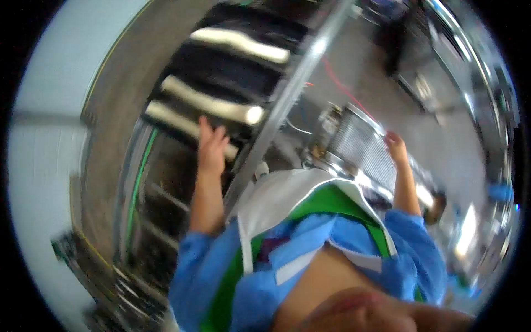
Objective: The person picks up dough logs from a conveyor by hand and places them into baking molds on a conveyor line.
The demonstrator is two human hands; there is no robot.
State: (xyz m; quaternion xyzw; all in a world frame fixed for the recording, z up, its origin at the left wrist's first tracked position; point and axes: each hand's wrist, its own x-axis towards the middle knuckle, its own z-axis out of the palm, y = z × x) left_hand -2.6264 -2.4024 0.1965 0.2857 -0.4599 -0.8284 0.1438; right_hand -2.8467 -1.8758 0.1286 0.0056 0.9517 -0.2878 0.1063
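Left hand: fingers spread, the hand [211, 152] over the lowest pale bar [174, 120]; contact unclear;
Pale bars: three, lying apart on a black surface [227, 62];
Metal rail [310, 58]: slanting between black surface and ribbed panel [357, 135];
Right hand [396, 147]: beside the panel, blurred;
Apron [282, 193]: white, over blue shirt [207, 271]

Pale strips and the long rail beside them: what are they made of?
The pale strips seem smooth and pliable, perhaps dough or foam: cream-coloured, gently bent, but blur leaves it open. The rail looks like bare metal, probably steel, given its grey sheen and bright highlight.
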